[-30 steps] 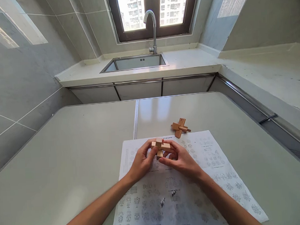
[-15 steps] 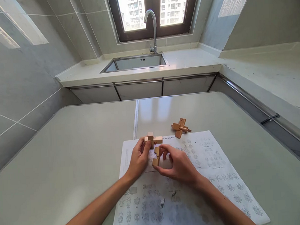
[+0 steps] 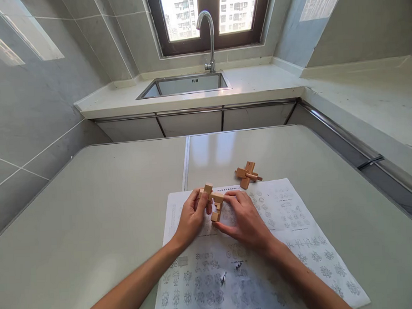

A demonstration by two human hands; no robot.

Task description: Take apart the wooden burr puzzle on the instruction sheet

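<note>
Above the far part of a printed sheet point(image 3: 194, 282), my left hand point(image 3: 192, 215) is closed on several joined light wooden puzzle pieces point(image 3: 208, 189). My right hand point(image 3: 243, 220) pinches a notched wooden puzzle piece point(image 3: 216, 215) between thumb and fingers. That piece hangs downward, its upper end against or just behind the joined pieces; I cannot tell whether they interlock. Past the sheet's far edge lies a darker wooden cross-shaped puzzle point(image 3: 248, 174), touched by neither hand.
The sheet, with small diagrams and torn spots, lies on a pale table point(image 3: 92, 214) with a seam point(image 3: 186, 162). Beyond the table's far edge are a counter point(image 3: 257, 81), a sink point(image 3: 189, 85) and a faucet point(image 3: 212, 40). A metal rail point(image 3: 341, 132) runs along the right.
The notched piece in my right hand has come up against the joined pieces. My left hand has tilted those pieces, and my right hand has moved slightly up.
</note>
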